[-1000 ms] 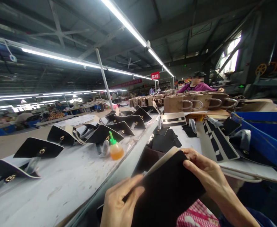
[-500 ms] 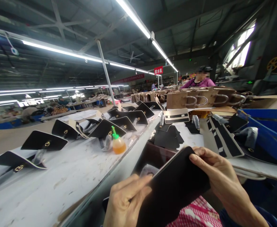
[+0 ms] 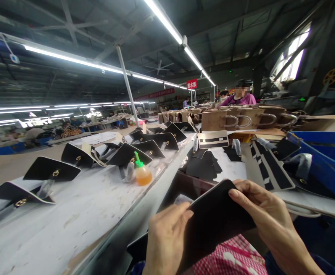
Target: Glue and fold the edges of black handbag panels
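Note:
A black leather-like panel with a pale edge (image 3: 213, 221) is held tilted in front of me, above my lap. My left hand (image 3: 169, 233) pinches its upper left edge between thumb and fingers. At the top right corner my right hand (image 3: 259, 202) grips it, thumb on the near face and fingers behind. Behind the left fingertips shows a bit of clear plastic wrap (image 3: 183, 198). Another black piece (image 3: 137, 244) juts out left of my left wrist; whether it belongs to the held panel I cannot tell.
Several folded black panels with gold clasps (image 3: 51, 169) stand on the white-covered table (image 3: 78, 221) at left. A bottle of amber liquid with a green nozzle (image 3: 143, 175) stands near its edge. Beyond are brown bags (image 3: 215, 121), flat black pieces (image 3: 202, 166), a blue bin (image 3: 322, 156) and a co-worker (image 3: 239, 97).
My left hand has slid up and right along the panel's edge, closer to my right hand. The right hand keeps its grip on the corner.

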The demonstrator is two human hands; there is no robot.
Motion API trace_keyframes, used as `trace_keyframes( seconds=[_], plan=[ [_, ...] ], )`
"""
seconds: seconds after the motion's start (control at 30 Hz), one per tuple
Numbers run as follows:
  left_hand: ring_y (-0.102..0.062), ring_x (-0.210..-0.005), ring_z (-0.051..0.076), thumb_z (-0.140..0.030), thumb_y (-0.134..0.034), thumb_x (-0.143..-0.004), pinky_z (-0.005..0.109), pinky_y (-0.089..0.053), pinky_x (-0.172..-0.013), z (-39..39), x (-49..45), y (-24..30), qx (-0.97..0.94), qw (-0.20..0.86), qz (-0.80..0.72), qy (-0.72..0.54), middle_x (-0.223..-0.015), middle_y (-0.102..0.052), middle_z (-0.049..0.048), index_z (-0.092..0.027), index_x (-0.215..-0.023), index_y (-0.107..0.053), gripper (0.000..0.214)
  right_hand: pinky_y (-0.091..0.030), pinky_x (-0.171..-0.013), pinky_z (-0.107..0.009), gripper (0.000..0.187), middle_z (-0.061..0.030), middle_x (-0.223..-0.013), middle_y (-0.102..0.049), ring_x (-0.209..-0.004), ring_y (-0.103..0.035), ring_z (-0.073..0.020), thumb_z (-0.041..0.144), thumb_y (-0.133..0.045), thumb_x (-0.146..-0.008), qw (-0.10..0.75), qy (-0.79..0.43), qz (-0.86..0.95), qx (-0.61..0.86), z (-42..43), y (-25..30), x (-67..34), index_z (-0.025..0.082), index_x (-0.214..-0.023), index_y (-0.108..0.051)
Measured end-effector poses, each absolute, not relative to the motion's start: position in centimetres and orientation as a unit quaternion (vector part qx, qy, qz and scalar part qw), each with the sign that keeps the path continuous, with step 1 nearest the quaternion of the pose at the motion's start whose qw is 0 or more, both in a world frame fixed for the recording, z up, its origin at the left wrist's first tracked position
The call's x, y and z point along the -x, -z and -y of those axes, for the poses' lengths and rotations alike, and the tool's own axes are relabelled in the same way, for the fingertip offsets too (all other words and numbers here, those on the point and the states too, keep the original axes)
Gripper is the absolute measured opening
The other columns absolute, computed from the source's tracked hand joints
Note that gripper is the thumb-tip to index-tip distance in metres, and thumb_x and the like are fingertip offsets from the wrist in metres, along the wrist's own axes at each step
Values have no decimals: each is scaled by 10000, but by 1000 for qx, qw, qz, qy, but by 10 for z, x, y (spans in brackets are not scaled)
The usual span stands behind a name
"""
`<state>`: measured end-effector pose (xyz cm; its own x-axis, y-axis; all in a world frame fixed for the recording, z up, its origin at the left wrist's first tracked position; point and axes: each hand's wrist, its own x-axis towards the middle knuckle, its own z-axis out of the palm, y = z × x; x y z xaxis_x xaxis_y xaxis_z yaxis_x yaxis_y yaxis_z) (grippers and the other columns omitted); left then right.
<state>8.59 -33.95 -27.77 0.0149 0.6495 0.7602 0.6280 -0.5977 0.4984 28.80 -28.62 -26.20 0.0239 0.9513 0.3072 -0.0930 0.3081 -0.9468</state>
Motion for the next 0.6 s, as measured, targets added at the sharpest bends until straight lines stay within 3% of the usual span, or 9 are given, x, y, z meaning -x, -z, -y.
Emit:
trace_keyframes(
  seconds=[0.17,0.3,0.47,0.6],
  plan=[
    [-709,-686,76,-10,-564,-909,107,-554,-705,335,-93,280,-746,-66,-403,-526,-801,-744,58,-69,-1135,-680,261,-455,-524,-251,363,-36,-742,-639,-620,-550,-156,509,-785,-770,592,-424,575,372,291,264,-287,196,-680,-623],
    [-710,-658,103,-5,-617,-878,159,-557,-680,335,-96,285,-744,-154,-397,-514,-798,-758,53,-92,-1159,-649,295,-462,-603,-227,333,-25,-779,-656,-687,-565,-142,469,-763,-820,590,-423,587,358,291,268,-286,189,-706,-624],
    [-698,-638,83,-67,-585,-909,134,-505,-609,342,-100,281,-698,-9,-417,-582,-748,-739,-32,-234,-986,-707,221,-481,-610,-221,324,-25,-774,-669,-691,-606,-149,440,-755,-833,597,-379,627,325,290,267,-284,194,-672,-618],
    [-731,-749,85,-91,-588,-912,112,-527,-684,345,-110,277,-667,66,-428,-607,-799,-757,-72,-316,-1047,-733,300,-472,-567,-208,285,-12,-753,-675,-639,-612,-133,358,-703,-883,606,-308,669,301,297,262,-278,205,-664,-603]
  ],
)
